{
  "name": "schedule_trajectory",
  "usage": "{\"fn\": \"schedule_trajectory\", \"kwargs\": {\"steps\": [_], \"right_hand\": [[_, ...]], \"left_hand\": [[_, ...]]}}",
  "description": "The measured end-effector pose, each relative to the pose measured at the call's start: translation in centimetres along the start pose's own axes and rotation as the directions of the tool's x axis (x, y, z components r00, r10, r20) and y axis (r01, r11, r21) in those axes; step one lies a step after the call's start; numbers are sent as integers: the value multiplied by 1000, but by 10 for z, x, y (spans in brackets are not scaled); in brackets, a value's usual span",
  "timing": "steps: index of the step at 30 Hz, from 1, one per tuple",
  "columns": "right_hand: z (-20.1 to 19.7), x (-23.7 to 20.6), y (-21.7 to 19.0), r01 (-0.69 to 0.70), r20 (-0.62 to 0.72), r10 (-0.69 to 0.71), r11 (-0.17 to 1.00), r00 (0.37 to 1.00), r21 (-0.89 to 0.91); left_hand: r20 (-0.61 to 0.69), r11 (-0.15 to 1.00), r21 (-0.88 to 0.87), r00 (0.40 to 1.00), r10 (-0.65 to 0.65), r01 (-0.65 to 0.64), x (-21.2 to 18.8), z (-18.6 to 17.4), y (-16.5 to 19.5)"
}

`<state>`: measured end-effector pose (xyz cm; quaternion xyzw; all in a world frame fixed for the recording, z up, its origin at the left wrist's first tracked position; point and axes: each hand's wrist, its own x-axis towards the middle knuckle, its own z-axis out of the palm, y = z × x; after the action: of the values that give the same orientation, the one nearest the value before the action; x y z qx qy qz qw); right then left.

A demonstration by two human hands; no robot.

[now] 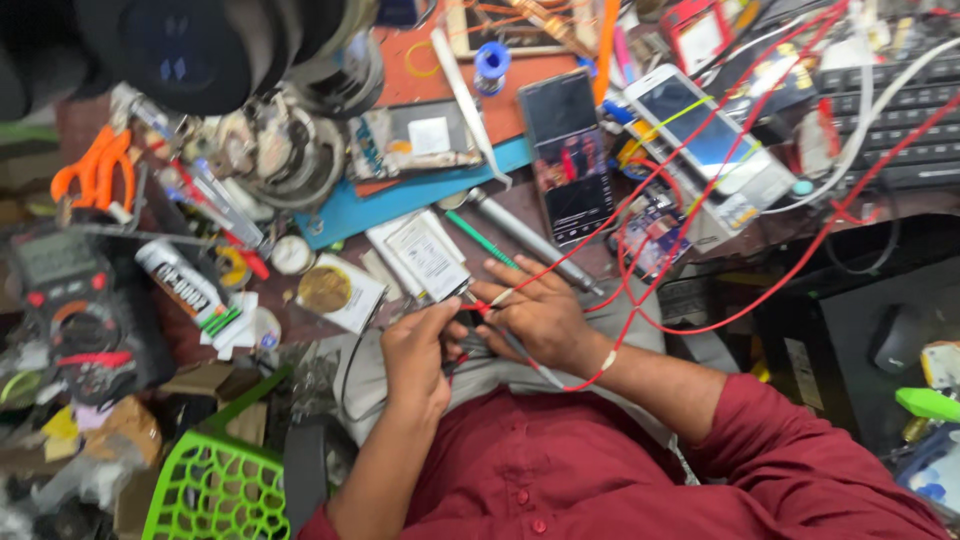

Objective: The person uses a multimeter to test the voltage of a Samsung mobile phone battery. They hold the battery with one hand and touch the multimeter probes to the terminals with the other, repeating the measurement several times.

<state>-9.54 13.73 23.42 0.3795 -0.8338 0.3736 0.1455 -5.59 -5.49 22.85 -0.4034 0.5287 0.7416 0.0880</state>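
1. Here, the left hand (415,350) is curled almost closed, its fingertips pinching a thin probe (462,297) at the bench edge; the probe tip rests at a small dark part, too small to identify.
2. The right hand (540,312) lies half-open, fingers spread flat beside the probe; whether it grips anything cannot be told.
3. A glossy red wire (700,325) loops over the right wrist.
4. A dark smartphone (566,155) lies flat beyond both hands; a grey multimeter (75,310) sits well apart to the left.

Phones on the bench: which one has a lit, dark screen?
The black-framed phone standing nearer the middle; the white-framed phone to its right shows a pale bluish screen crossed by wires.
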Motion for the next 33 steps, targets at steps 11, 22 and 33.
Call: {"fn": "schedule_trajectory", "kwargs": {"steps": [11, 22, 33], "right_hand": [[-38, -15, 10, -1, -15, 1, 1000, 1000, 2], [-42, -21, 17, -14, 58, 15, 1000, 998, -10], [-50, -33, 33, -16, 69, 18, 999, 997, -30]], "left_hand": [[56, 999, -25, 998, 26, -24, -27, 37, -5], [80, 999, -47, 996, 29, -25, -32, 44, -8], [104, 999, -50, 994, 18, -13, -31, 64, -13]]}}
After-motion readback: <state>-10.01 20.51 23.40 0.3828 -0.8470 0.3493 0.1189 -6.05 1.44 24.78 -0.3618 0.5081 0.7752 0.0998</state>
